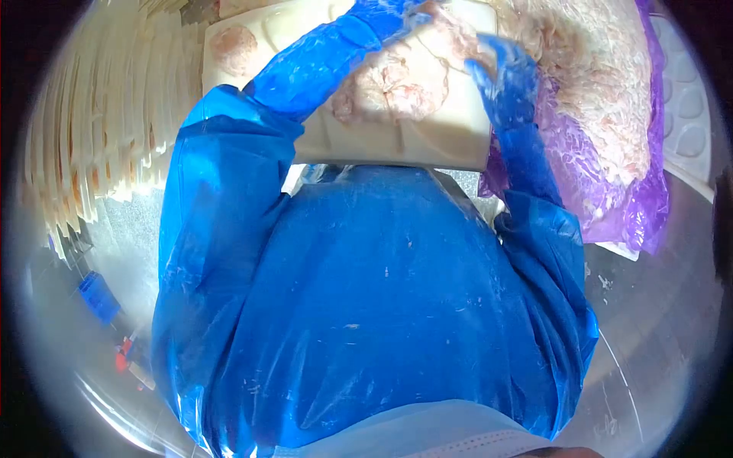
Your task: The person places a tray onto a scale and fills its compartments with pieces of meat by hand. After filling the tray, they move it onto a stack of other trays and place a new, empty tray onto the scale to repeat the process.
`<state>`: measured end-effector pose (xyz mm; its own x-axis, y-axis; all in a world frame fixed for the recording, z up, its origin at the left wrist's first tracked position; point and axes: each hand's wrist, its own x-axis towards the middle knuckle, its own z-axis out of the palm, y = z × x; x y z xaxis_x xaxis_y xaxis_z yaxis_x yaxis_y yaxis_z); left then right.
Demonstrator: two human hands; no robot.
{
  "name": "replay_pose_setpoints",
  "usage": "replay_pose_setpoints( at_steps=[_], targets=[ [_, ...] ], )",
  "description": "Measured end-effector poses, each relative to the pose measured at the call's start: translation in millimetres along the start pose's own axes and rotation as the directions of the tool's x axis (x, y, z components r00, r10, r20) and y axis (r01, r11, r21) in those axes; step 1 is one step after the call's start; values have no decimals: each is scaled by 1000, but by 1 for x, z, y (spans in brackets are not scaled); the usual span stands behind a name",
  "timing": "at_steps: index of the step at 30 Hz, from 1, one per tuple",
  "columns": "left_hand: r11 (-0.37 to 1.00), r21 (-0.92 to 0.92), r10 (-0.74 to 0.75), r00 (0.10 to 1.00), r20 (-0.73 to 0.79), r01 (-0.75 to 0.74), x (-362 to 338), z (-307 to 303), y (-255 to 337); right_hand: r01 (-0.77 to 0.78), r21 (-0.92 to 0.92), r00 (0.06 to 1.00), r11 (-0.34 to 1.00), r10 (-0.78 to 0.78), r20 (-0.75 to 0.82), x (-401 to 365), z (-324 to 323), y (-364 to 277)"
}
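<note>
My gloved left hand (393, 17) is at the top edge of the view, partly cut off, its fingers closed on the upper end of a pale piece of raw meat (454, 34). To the right, my gloved right hand (505, 76) is open, thumb and fingers apart, close to the lower end of that piece. Beneath both hands lies a white plastic tray (443, 145) with moulded hollows. A larger clump of raw meat (393, 88) rests in its middle, and a small round portion (234, 49) sits at its left.
A heap of pale raw meat (595, 69) lies on purple plastic sheeting (569, 141) at the right. Another white moulded tray (687, 99) stands beyond it. Many stacked white trays (107, 99) fill the left side. A blue object (99, 296) is lower left.
</note>
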<state>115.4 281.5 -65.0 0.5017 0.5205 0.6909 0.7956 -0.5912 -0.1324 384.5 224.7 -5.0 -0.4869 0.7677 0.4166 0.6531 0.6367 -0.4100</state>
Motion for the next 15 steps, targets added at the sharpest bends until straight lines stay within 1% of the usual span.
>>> replay_pose_setpoints(
  at_steps=[1, 2, 3, 4, 5, 6, 7, 8, 9, 10, 11, 12, 14, 15],
  targets=[
    [967, -224, -103, 990, 93, 122, 6, -6, 15, -69, -54, 997, 996, 66, -44, 6, 6, -5],
    [872, -420, -180, 963, 200, 251, 9, -6, 25, -136, -107, 987, 985, 126, -96, 12, 14, -4],
    [903, -404, -109, 988, 107, 143, 5, 12, 24, -21, -168, 998, 986, 9, -69, 17, 33, 8],
    [903, -407, -104, 989, 108, 139, 0, 27, 21, -25, -168, 997, 985, 13, -72, 10, 40, 21],
    [865, -427, -144, 946, 291, 263, 7, 27, 19, -41, -143, 997, 989, 31, -71, 12, 40, 21],
    [819, -420, -174, 866, 469, 392, 9, 25, 20, -54, -115, 997, 992, 47, -63, 12, 40, 19],
    [758, -511, -161, 876, 454, 404, 1, 33, 17, -67, -86, 997, 994, 63, -52, 12, 40, 17],
    [758, -511, -161, 876, 455, 404, -1, 30, 19, -79, -59, 996, 995, 76, -46, 16, 39, 13],
    [819, -504, -128, 943, 306, 275, -3, 28, 21, -90, -35, 995, 995, 89, -43, 20, 37, 11],
    [869, -473, -83, 985, 151, 146, -3, 26, 23, -101, -12, 994, 995, 100, -38, 25, 35, 8],
    [868, -475, -85, 985, 150, 148, -2, 21, 24, -88, 62, 983, 994, 97, -159, 29, 32, 1],
    [857, -496, -88, 988, 131, 142, -1, 15, 24, -92, 62, 983, 994, 100, -155, 28, 36, 5],
    [845, -519, -85, 990, 114, 132, -2, 15, 25, 17, -43, 997, 999, -14, 72, 29, 46, 14],
    [859, -481, -106, 980, 171, 177, -4, 21, 23, 15, -43, 997, 999, -12, 70, 31, 50, 15]
  ],
)
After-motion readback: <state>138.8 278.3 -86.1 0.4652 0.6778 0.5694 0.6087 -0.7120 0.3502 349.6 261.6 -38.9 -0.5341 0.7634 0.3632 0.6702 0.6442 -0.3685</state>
